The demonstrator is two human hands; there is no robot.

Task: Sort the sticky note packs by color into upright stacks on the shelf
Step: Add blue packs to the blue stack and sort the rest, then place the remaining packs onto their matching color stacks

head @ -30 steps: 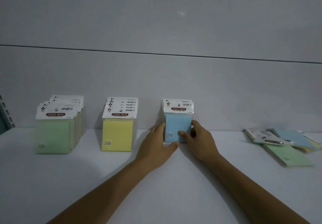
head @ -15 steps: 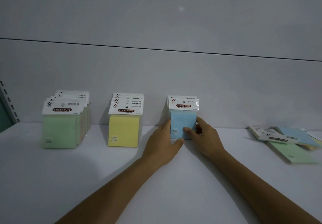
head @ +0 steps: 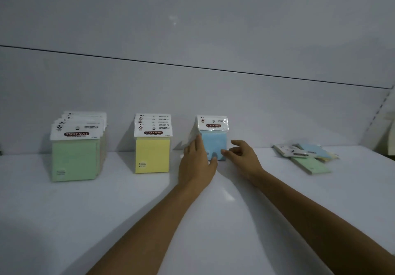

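Three upright stacks stand along the back of the white shelf (head: pixel 119 214): green packs (head: pixel 74 159) on the left, yellow packs (head: pixel 152 155) in the middle, blue packs (head: pixel 214 144) to their right. My left hand (head: pixel 196 163) rests with straight fingers against the blue stack's left side, its thumb lying across the lower front. Just right of that stack is my right hand (head: pixel 241 157), fingers loosely curled and holding nothing, the thumb tip near the stack's lower right corner. A few loose packs (head: pixel 307 157), white-headed, blue, green and yellow, lie flat at the right.
A grey back panel (head: pixel 192 95) rises behind the stacks. A slotted upright (head: pixel 382 108) marks the shelf's right end. Bare shelf surface lies between the blue stack and the loose packs, and in front of all stacks.
My right hand has come off the blue stack and drawn slightly right, fingers lifted. The left hand stays against the stack. The camera has shifted a little, showing the right upright.
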